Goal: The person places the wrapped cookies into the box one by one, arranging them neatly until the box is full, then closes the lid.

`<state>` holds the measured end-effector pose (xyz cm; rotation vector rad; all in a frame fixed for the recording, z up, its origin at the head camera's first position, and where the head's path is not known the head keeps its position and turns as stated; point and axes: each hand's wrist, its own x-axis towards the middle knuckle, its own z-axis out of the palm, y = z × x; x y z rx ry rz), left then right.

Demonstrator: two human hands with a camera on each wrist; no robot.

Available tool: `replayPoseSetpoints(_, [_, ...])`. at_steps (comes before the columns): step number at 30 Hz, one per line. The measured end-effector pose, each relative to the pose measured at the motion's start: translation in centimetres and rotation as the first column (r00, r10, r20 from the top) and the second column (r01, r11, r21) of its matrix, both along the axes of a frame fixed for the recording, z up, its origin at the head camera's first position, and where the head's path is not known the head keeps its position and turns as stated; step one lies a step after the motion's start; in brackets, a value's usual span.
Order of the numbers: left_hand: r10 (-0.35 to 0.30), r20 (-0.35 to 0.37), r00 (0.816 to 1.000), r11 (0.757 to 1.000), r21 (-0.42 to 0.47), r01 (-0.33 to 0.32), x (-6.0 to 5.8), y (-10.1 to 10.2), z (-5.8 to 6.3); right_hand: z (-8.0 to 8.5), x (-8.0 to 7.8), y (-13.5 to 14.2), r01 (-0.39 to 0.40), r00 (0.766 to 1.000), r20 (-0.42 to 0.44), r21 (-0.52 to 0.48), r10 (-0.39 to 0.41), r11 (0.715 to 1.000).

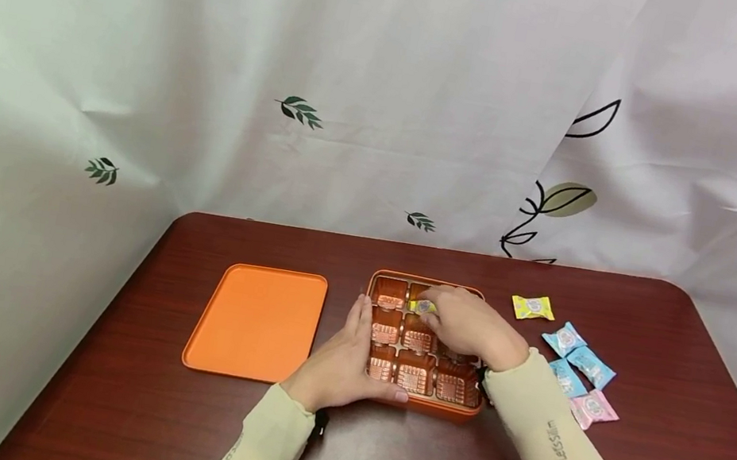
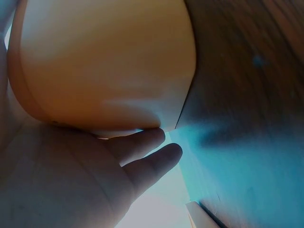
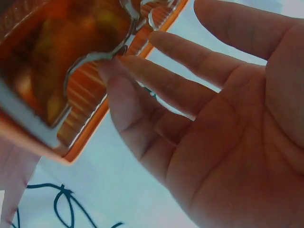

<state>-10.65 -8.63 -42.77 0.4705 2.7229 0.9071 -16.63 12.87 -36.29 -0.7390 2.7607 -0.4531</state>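
An orange box (image 1: 441, 412) holds a shiny brown insert divided into several square compartments. My left hand (image 1: 341, 366) rests around its near left corner, fingers straight along the left side and thumb along the front wall. In the left wrist view the fingers (image 2: 147, 164) lie against the orange wall. My right hand (image 1: 469, 322) reaches over the back of the box. A yellow wrapped candy (image 1: 422, 306) sits at the back middle compartment, right at its fingertips. The right wrist view shows that hand (image 3: 213, 109) with fingers spread and loosely extended, no candy visible in them.
Left of the box lies a flat orange lid (image 1: 256, 322). To the right, beyond the right forearm, are a yellow candy (image 1: 533, 308), several blue candies (image 1: 591, 367) and a pink candy (image 1: 593, 409). A pale leaf-printed curtain (image 1: 388, 104) hangs behind the dark wooden table (image 1: 118, 391).
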Motion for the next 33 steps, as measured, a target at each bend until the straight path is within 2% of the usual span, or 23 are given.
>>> replayPoseSetpoints(5, [0.001, 0.012, 1.0, 1.0, -0.002, -0.001, 0.1, 0.1, 0.0, 0.0, 0.4, 1.8, 0.002, 0.998, -0.062, -0.074, -0.006, 0.997])
replayPoseSetpoints(13, [0.012, 0.023, 1.0, 1.0, -0.002, -0.012, 0.1, 0.1, 0.2, 0.1, 0.8, 3.9, 0.07, 0.992, -0.093, -0.124, -0.082, 0.99])
replayPoseSetpoints(22, [0.011, 0.015, 1.0, 1.0, -0.013, -0.011, 0.1, 0.1, 0.2, 0.1, 0.5, 6.0, 0.079, 0.983, -0.153, -0.142, -0.1, 0.987])
replayPoseSetpoints(29, [0.007, 0.009, 1.0, 1.0, -0.024, -0.006, 0.1, 0.1, 0.3, -0.2, 0.1, 7.7, 0.115, 0.968, -0.207, -0.151, -0.145, 0.982])
replayPoseSetpoints(33, [0.01, 0.015, 1.0, 1.0, -0.024, -0.01, 0.1, 0.1, 0.3, -0.4, 0.1, 8.6, 0.108, 0.963, -0.232, -0.145, -0.14, 0.984])
